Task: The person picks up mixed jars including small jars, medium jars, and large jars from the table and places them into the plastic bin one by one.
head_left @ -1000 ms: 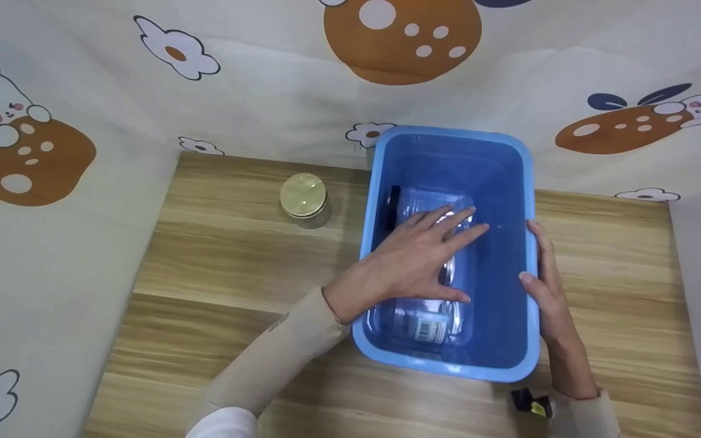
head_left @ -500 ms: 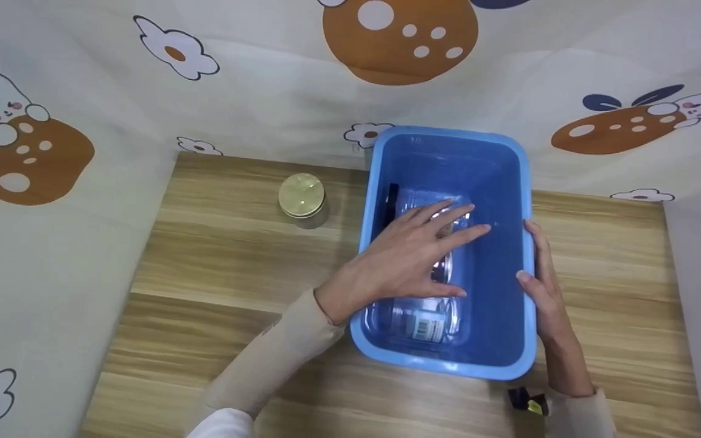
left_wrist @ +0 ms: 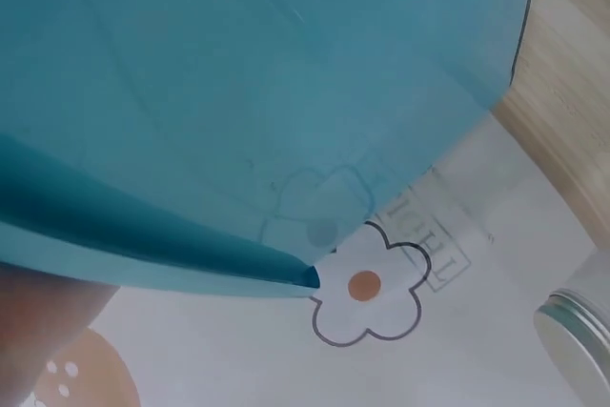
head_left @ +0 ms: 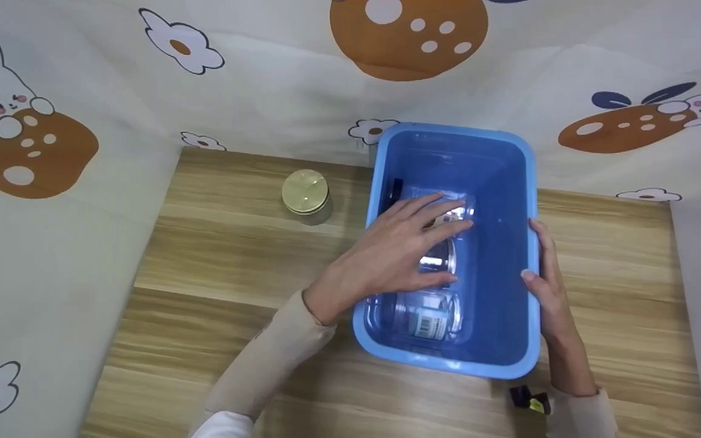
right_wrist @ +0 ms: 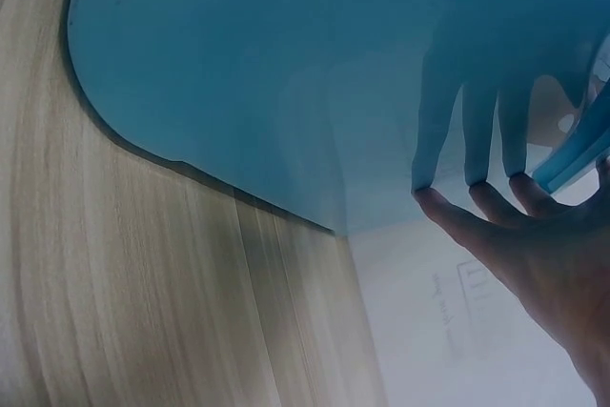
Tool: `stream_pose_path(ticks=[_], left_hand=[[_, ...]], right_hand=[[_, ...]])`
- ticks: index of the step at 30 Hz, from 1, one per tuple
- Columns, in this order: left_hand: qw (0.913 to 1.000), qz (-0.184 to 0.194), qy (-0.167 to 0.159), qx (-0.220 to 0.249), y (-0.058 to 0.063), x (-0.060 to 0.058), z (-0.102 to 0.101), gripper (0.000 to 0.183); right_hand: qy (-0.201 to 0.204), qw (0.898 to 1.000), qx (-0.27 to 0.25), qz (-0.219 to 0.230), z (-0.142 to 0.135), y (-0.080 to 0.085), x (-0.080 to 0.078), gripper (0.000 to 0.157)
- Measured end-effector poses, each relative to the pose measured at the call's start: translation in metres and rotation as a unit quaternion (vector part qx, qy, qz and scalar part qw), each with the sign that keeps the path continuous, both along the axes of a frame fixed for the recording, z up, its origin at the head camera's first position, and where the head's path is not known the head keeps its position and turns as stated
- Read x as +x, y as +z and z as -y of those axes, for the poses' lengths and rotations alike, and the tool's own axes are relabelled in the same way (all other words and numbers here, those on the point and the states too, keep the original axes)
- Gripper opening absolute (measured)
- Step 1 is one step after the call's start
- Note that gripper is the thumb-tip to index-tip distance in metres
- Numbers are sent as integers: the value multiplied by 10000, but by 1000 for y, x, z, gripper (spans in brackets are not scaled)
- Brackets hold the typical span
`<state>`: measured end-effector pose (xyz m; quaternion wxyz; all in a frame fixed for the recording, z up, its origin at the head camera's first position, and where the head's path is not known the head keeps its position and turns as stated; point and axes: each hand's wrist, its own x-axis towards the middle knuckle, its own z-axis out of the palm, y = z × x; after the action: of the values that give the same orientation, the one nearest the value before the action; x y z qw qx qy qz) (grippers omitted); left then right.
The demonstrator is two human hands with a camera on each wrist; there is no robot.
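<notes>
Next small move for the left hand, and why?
Probably lift the left hand clear of the blue bin and shift it toward the gold-lidded container. It looks spread and seems to hold nothing, the container stands outside the bin on the table, and the right hand grips the bin's side, likely steadying it.

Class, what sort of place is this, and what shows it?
Probably an indoor tabletop work corner: a wood-grain table backed by a cartoon-printed backdrop, with a blue tub standing on it.
</notes>
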<state>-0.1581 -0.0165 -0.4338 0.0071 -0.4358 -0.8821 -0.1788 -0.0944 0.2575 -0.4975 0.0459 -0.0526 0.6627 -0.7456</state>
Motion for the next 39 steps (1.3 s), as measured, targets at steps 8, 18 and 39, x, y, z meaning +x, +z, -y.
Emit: stream_pose_path(ticks=[8, 18, 39], left_hand=[[9997, -23, 31, 257, -4, 1, 2, 73], [9958, -459, 169, 767, -10, -3, 10, 69], [9735, -984, 790, 1906, -18, -14, 46, 67]], right_hand=[[37, 9998, -166, -142, -6, -5, 4, 70], [-72, 9992, -182, -337, -6, -12, 2, 69], [2, 9989, -323, -349, -2, -13, -1, 68]])
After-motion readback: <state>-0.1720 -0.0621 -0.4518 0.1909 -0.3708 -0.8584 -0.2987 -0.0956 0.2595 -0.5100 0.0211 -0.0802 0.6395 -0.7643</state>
